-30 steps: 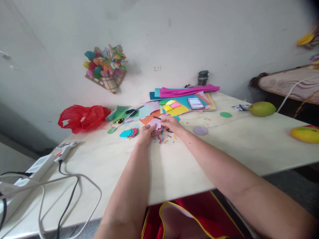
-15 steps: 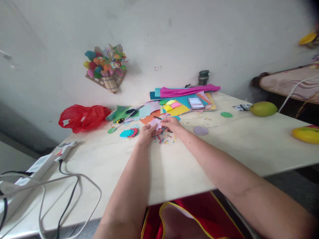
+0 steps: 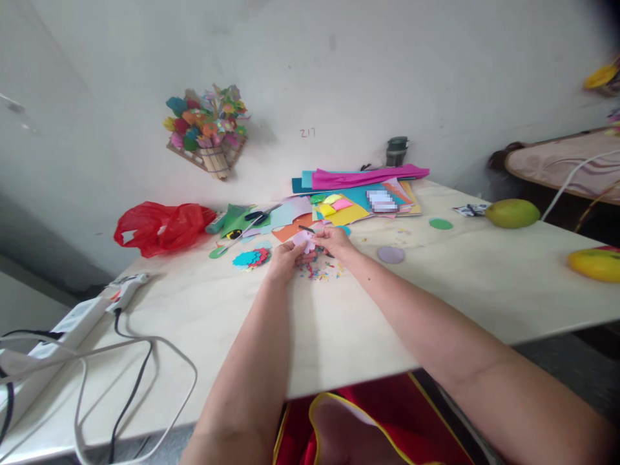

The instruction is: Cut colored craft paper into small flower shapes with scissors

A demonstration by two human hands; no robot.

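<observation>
My left hand [image 3: 287, 258] pinches a small lilac paper flower [image 3: 303, 241] with a scalloped edge, thumb on top. At the flower's right edge, the fingers of my right hand [image 3: 333, 241] are closed on it. A thin dark object [image 3: 307, 229] shows just behind the flower; its kind is unclear. Something dark is partly hidden under my right hand. Tiny coloured paper scraps [image 3: 322, 272] lie scattered on the table below both hands. To the left rests a pile of blue and red scalloped paper flowers [image 3: 250, 259].
Coloured sheets [image 3: 356, 216] and dark-handled scissors [image 3: 256, 217] lie behind my hands. A red plastic bag [image 3: 165, 227] sits at the left, with a power strip [image 3: 68, 329] and cables nearer. Paper circles, a lilac one [image 3: 391, 254] and a green one [image 3: 440, 224], and mangoes [image 3: 512, 213] are on the right.
The lilac flower has shifted and turned very slightly between my fingers. Both hands stay in nearly the same place.
</observation>
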